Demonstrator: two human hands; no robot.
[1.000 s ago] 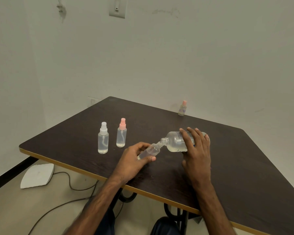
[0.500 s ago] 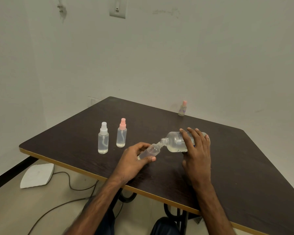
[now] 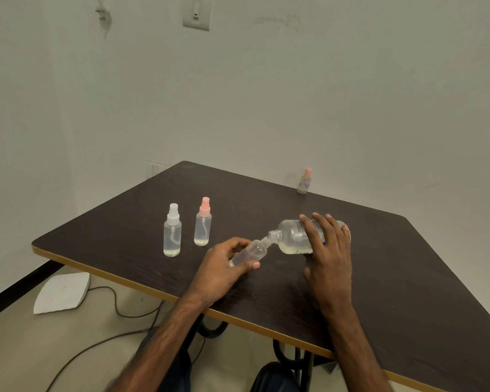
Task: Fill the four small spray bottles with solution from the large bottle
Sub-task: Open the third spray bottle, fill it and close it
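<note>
My right hand grips the large bottle, tipped mouth to mouth into the uncapped small bottle, which my left hand holds slanted over the surface. The white-topped bottle and the pink-topped bottle look filled. I can't tell the contents of the fourth bottle, which stands at the far edge.

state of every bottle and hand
large bottle: uncapped, tipped sideways
open spray bottle: capless, tilted at large bottle's mouth
white-capped spray bottle: capped, upright
pink-capped spray bottle: capped, upright
far bottle: capped, upright
left hand: grips open spray bottle
right hand: grips large bottle
</note>
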